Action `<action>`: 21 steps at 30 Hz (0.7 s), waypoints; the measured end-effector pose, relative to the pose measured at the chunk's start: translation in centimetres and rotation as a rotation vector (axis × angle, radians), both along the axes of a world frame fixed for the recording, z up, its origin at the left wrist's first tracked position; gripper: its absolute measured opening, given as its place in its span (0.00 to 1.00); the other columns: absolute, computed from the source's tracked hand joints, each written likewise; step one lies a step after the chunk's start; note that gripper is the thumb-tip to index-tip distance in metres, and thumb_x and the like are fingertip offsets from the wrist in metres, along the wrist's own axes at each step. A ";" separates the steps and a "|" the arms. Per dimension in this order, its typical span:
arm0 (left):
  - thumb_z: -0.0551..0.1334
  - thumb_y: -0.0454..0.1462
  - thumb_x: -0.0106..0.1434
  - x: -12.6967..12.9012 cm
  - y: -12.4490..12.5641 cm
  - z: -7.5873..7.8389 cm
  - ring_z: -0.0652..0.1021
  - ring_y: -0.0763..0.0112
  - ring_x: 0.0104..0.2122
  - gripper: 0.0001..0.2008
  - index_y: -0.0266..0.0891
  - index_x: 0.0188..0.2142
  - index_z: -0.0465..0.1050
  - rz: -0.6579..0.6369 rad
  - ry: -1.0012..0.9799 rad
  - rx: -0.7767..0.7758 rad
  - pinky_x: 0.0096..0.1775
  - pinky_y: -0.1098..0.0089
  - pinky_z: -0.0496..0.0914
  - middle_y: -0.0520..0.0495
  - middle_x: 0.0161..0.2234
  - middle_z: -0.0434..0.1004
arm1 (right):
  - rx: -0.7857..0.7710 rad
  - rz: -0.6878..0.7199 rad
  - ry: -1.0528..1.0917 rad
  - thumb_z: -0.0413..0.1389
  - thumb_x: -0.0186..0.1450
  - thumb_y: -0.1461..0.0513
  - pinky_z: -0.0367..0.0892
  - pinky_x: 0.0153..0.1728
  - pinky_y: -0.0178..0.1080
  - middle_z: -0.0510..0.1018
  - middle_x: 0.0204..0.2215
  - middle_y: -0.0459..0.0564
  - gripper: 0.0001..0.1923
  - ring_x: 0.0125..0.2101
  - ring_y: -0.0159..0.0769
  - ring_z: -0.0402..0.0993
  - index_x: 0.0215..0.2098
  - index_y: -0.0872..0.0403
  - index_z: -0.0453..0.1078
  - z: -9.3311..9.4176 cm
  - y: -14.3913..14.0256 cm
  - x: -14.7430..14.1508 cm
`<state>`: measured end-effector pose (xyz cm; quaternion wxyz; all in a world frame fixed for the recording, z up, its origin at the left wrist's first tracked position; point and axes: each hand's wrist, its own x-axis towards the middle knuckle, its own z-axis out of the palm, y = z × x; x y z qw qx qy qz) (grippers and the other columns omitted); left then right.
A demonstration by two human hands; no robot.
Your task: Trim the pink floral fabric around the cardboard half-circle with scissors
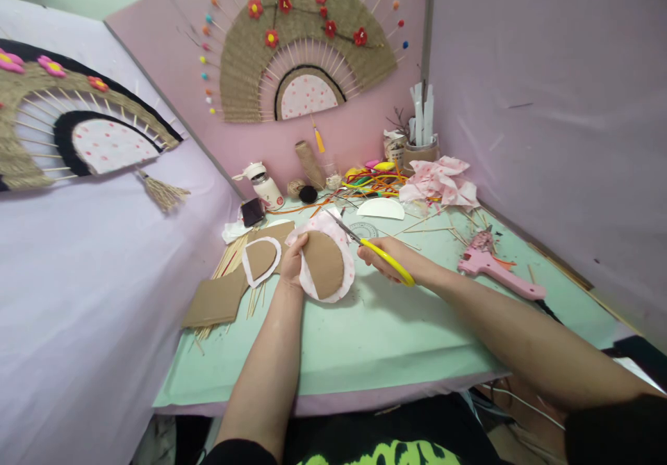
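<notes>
My left hand [292, 259] grips a brown cardboard half-disc backed with pink-dotted white fabric [326, 265], held just above the green table [365, 340]. My right hand [384, 255] holds yellow-handled scissors [371, 246]. Their blades point up and to the left and reach the fabric's upper right edge. A second cardboard half-disc with a white border [260, 259] lies on the table left of my left hand.
Cardboard sheets [217, 299] and thin wooden sticks [229, 260] lie at the left. A pink glue gun [497, 268] rests at the right. At the back stand a white bottle [265, 185], twine spools [308, 162], pink fabric scraps [440, 180] and a cup of sticks [421, 147]. Woven fans [307, 44] hang on the walls.
</notes>
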<state>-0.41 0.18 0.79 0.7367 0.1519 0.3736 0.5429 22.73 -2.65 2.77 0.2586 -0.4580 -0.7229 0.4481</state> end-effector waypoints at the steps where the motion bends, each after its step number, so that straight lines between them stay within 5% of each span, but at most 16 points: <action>1: 0.55 0.35 0.60 0.0 0.0 0.0 0.80 0.55 0.40 0.12 0.31 0.35 0.76 -0.001 -0.003 -0.005 0.48 0.59 0.71 0.40 0.30 0.82 | 0.002 -0.003 -0.001 0.49 0.61 0.45 0.48 0.17 0.32 0.58 0.12 0.39 0.21 0.13 0.26 0.55 0.24 0.55 0.62 0.0 0.0 0.0; 21: 0.57 0.35 0.58 0.0 -0.1 -0.1 0.80 0.54 0.41 0.10 0.32 0.35 0.76 -0.027 -0.008 0.016 0.49 0.58 0.70 0.40 0.32 0.82 | 0.054 -0.017 -0.004 0.49 0.60 0.44 0.45 0.17 0.33 0.55 0.12 0.40 0.23 0.14 0.26 0.52 0.22 0.55 0.62 -0.2 0.0 -0.1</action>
